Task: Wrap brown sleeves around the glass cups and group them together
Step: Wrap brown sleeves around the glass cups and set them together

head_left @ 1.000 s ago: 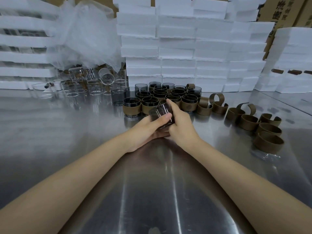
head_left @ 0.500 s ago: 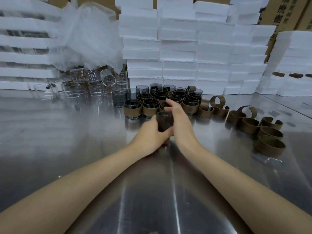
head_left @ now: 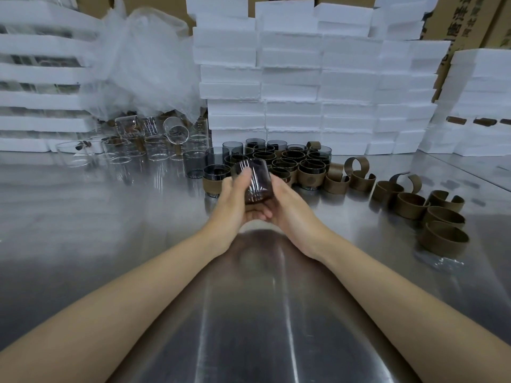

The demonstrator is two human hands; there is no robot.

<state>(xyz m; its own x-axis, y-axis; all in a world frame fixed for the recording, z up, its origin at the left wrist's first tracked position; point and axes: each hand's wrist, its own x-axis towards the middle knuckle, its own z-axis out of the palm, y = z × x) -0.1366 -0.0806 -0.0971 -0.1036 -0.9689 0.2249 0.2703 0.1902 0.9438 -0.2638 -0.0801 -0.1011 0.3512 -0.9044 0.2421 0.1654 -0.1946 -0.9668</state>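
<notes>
Both hands hold one dark smoked glass cup [head_left: 255, 181], tilted with its mouth facing away from me, just above the steel table [head_left: 124, 230]. My left hand [head_left: 235, 200] grips its left side with the thumb across the glass. My right hand [head_left: 284, 201] cups its right side and bottom. Any sleeve on this cup is hidden by my fingers. Right behind it stands the group of sleeved cups [head_left: 290, 164]. Loose brown sleeves [head_left: 409, 203] lie curled to the right.
Clear bare glasses [head_left: 143, 145] stand and lie at the back left under crumpled plastic wrap [head_left: 143, 62]. White foam blocks [head_left: 304, 78] are stacked along the back, more at the far right [head_left: 481, 106] and left. Cardboard boxes stand behind them.
The cup was upright near the table half a second ago; now both hands have lifted it and tipped its mouth away from me.
</notes>
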